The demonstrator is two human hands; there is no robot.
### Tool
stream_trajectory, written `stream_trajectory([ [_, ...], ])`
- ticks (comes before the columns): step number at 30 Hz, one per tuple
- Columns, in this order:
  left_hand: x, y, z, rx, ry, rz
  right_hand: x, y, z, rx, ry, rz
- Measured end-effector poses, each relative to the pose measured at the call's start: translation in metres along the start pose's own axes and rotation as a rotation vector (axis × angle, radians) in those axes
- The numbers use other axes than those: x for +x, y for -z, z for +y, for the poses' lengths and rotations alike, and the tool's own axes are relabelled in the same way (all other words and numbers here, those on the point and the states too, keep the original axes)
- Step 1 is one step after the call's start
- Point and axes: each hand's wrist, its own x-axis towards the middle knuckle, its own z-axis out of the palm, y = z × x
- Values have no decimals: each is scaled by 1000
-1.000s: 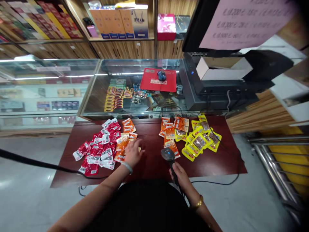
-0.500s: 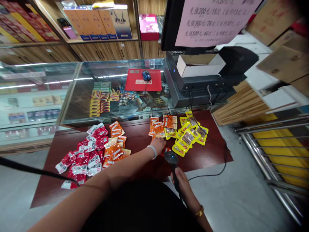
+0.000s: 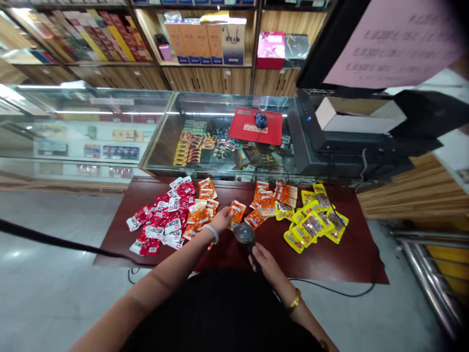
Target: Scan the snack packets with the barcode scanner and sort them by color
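We saw a person dressed in black clothes. The cloth was very dark and looked plain, and we could not tell if it was a shirt or a dress. Both forearms were bare, and so were the left hand and the right hand. Around the left wrist we saw a pale bangle, round and whitish. Around the right wrist we saw a gold bracelet, yellow and shiny. We found a small dark mark farther up the right arm, too blurry to make out.
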Motion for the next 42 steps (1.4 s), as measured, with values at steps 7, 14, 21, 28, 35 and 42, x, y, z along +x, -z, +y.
stream_trajectory([
  [7, -13, 56, -20, 42, -3, 182, 22, -24, -7, -118, 20, -166],
  [14, -20, 97, 12, 612, -18, 633, 21, -8, -2, -55, 0, -62],
  [21, 13, -11, 57, 720, -217, 40, 8, 25, 15, 16, -34, 87],
  [28, 20, -72, 60, 812, -275, -106, -10, 38, 28, 100, -55, 227],
  [35, 10, -39, 30, 477, 26, -194, -2, 33, 23, 77, -88, 206],
  [42, -19, 5, -5, 202, 60, -34, 23, -3, -21, -31, 49, 60],
])
